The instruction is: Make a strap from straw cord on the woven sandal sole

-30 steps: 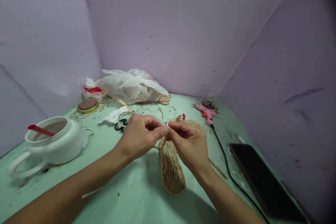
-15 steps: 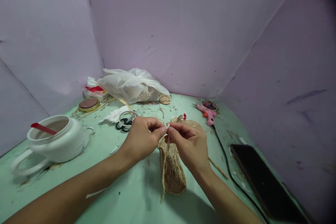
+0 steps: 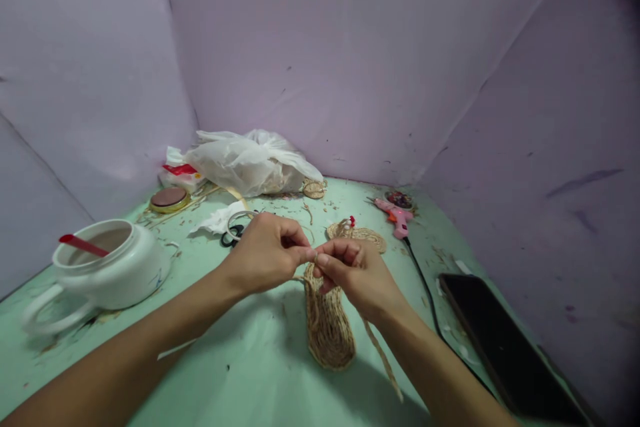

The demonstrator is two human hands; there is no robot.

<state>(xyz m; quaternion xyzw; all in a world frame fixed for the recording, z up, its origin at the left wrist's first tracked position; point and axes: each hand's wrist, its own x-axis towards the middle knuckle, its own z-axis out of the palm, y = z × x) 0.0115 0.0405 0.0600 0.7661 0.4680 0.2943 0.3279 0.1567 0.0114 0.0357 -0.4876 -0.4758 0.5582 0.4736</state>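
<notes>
My left hand (image 3: 270,250) and my right hand (image 3: 353,270) meet fingertip to fingertip above a sole-shaped piece of coiled jute cord (image 3: 330,337). Both are closed in a pinch on a jute cord, mostly hidden between the fingers. One loose length of jute cord (image 3: 381,353) trails down beneath my right wrist. The upper end of the sole-shaped piece is partly covered by my right fingers. Just behind the hands lies a second coiled jute piece (image 3: 367,237) with red and white beads on it.
To the left stands a white pot-like mug (image 3: 135,273) with a red stick. Black scissors (image 3: 231,235) sit behind my left hand. A pink glue gun (image 3: 399,220), its cable and a dark phone (image 3: 505,347) are on the right. A plastic bag (image 3: 245,163) lies at the back.
The loose cord that hung over the sole-shaped piece now trails to its right, under my right wrist. Both hands have shifted slightly; my fingers stay pinched together.
</notes>
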